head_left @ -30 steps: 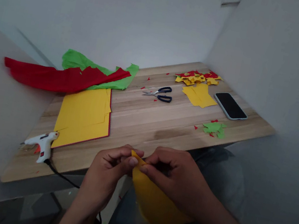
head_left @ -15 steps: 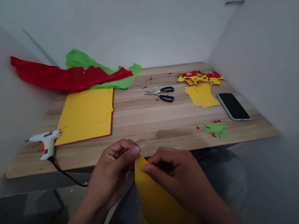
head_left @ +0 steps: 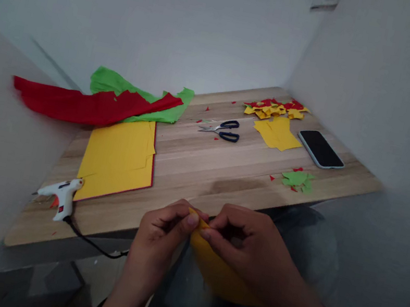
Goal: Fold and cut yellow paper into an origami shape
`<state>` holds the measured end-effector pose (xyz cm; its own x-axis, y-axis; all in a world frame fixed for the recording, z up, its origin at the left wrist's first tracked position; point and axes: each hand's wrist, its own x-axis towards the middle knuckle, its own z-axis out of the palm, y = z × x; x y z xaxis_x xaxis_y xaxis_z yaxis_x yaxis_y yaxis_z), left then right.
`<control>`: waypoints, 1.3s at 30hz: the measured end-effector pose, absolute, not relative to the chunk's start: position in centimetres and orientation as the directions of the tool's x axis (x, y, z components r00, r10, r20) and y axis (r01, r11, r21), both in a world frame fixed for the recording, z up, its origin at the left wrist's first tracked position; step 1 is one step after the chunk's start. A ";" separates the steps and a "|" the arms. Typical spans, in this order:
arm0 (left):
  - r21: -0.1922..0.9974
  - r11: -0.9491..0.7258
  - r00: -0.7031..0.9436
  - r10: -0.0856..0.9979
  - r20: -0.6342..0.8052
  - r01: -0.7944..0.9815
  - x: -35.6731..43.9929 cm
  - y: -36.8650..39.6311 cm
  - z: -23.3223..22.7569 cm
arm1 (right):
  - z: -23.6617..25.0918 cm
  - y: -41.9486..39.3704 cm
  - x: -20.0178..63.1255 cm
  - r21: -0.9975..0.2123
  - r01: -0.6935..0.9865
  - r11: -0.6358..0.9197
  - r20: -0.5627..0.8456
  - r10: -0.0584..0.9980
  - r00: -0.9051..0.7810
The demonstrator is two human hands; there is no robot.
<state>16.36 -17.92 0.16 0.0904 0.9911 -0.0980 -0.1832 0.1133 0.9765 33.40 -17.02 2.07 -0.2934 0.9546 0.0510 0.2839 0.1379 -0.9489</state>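
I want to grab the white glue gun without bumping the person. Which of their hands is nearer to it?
Left. The left hand pinches the yellow paper sheet just off the table edge, nearer the white glue gun. The right hand sits beyond it.

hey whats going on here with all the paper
A person sits at a wooden table and pinches the top corner of a yellow paper piece between the left hand and right hand, below the table's near edge. Scissors, a glue gun, a phone and coloured paper sheets lie untouched.
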 end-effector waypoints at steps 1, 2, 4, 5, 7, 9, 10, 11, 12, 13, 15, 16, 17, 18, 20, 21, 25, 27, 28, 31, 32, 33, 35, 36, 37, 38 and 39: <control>0.968 0.121 0.091 0.991 -0.103 -0.219 16.5 -18.0 0.2 | 2.1 -17.0 33.4 -0.949 0.281 0.142 0.056 0.954 -0.293; 0.956 0.132 0.088 0.990 -0.113 -0.261 16.6 -18.0 0.2 | 2.2 -17.1 33.5 -0.948 0.280 0.151 0.065 0.954 -0.293; 0.928 0.159 0.056 0.987 -0.149 -0.337 17.0 -17.9 0.3 | 2.3 -17.1 33.5 -0.945 0.282 0.163 0.074 0.951 -0.301; 0.915 0.169 0.025 0.985 -0.172 -0.367 17.1 -17.7 0.5 | 2.4 -17.1 33.5 -0.945 0.281 0.164 0.074 0.949 -0.307; 0.893 0.167 -0.064 0.975 -0.212 -0.418 17.1 -17.1 0.8 | 2.3 -17.0 33.3 -0.949 0.277 0.153 0.059 0.946 -0.319; 0.890 0.124 -0.148 0.967 -0.208 -0.438 16.7 -16.5 1.0 | 2.0 -16.9 33.1 -0.955 0.269 0.128 0.038 0.948 -0.316; 0.897 0.107 -0.162 0.968 -0.193 -0.428 16.4 -16.2 1.1 | 1.9 -16.9 33.0 -0.958 0.264 0.116 0.031 0.952 -0.305; 0.912 0.103 -0.146 0.974 -0.173 -0.398 16.1 -16.1 1.0 | 1.7 -16.8 32.9 -0.960 0.260 0.103 0.024 0.956 -0.292; 0.932 0.108 -0.106 0.982 -0.153 -0.345 15.9 -16.0 0.8 | 1.5 -16.7 32.8 -0.962 0.255 0.093 0.018 0.960 -0.279; 0.954 0.119 -0.054 0.989 -0.139 -0.276 15.6 -16.1 0.6 | 1.3 -16.6 32.7 -0.964 0.250 0.085 0.015 0.962 -0.271; 0.981 0.123 0.024 0.992 -0.120 -0.152 15.5 -16.3 0.2 | 1.0 -16.4 32.6 -0.965 0.249 0.084 0.014 0.963 -0.269; 0.987 0.109 0.030 0.994 -0.106 -0.117 15.5 -16.4 0.0 | 0.8 -16.3 32.6 -0.963 0.254 0.094 0.022 0.962 -0.273; 0.991 0.092 0.023 0.996 -0.090 -0.096 15.6 -16.5 -0.1 | 0.7 -16.3 32.7 -0.961 0.257 0.106 0.033 0.961 -0.276; 0.993 0.080 0.013 0.997 -0.079 -0.085 15.8 -16.5 -0.1 | 0.7 -16.2 32.7 -0.961 0.251 0.119 0.049 0.962 -0.270; 0.997 0.061 0.007 0.998 -0.061 -0.051 16.1 -16.6 0.1 | 0.8 -16.1 32.9 -0.966 0.216 0.144 0.093 0.969 -0.227; 0.998 0.054 0.018 0.998 -0.054 -0.018 16.3 -16.7 0.3 | 0.9 -16.1 32.9 -0.967 0.198 0.164 0.123 0.972 -0.202; 0.992 0.019 0.077 0.997 -0.029 0.125 17.1 -17.1 1.1 | 1.8 -15.8 33.3 -0.935 0.228 0.273 0.224 0.950 -0.216; 0.987 0.019 0.092 0.995 -0.034 0.157 17.4 -17.3 1.2 | 2.3 -15.8 33.4 -0.915 0.270 0.300 0.232 0.939 -0.255; 0.987 0.028 0.097 0.994 -0.044 0.156 17.5 -17.4 1.2 | 2.5 -15.8 33.4 -0.905 0.288 0.312 0.239 0.935 -0.262; 0.992 0.083 0.106 0.990 -0.092 0.092 17.6 -17.5 0.8 | 2.7 -15.9 33.4 -0.861 0.335 0.383 0.308 0.916 -0.256; 0.993 0.104 0.103 0.989 -0.110 0.061 17.5 -17.5 0.7 | 2.8 -15.9 33.3 -0.842 0.345 0.414 0.345 0.906 -0.245; 0.991 0.126 0.099 0.987 -0.129 0.033 17.5 -17.5 0.6 | 2.8 -15.9 33.3 -0.824 0.354 0.444 0.384 0.895 -0.229; 0.984 0.177 0.095 0.980 -0.176 -0.005 17.2 -17.6 0.3 | 3.0 -15.8 33.2 -0.791 0.369 0.487 0.450 0.873 -0.186; 0.979 0.205 0.096 0.975 -0.203 -0.015 17.0 -17.6 0.2 | 3.1 -15.7 33.3 -0.779 0.378 0.500 0.476 0.864 -0.163; 0.972 0.233 0.101 0.968 -0.230 -0.021 16.9 -17.7 0.0 | 3.3 -15.6 33.3 -0.770 0.390 0.506 0.495 0.858 -0.136; 0.966 0.259 0.104 0.961 -0.255 -0.027 16.7 -17.9 -0.2 | 3.5 -15.5 33.3 -0.764 0.401 0.506 0.509 0.854 -0.108; 0.959 0.282 0.102 0.955 -0.277 -0.033 16.6 -18.0 -0.4 | 3.7 -15.3 33.4 -0.760 0.409 0.504 0.520 0.850 -0.082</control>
